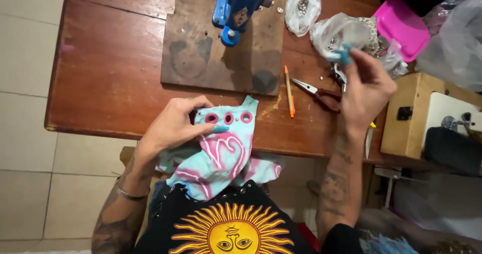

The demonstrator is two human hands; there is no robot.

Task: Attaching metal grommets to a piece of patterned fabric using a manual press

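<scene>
Tie-dye fabric (221, 153) lies at the counter (110, 83) edge, three pink eyelets (228, 118) already set; your left hand (173, 126) presses it flat, your right hand (366, 91) pinches something small from a plastic bag (336, 33)

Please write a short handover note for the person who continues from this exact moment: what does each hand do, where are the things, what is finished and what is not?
Left hand: flat on the light blue and pink fabric at the table edge, holding it down.
Right hand: raised at the clear plastic bag, fingertips pinching there; whether it holds a piece, I cannot tell.
Things: blue hand press on the wooden board; orange pen and pliers between board and right hand.
Done: three pink-ringed holes in a row on the fabric.
Left: nothing lies under the press; the fabric is not at it yet.
</scene>
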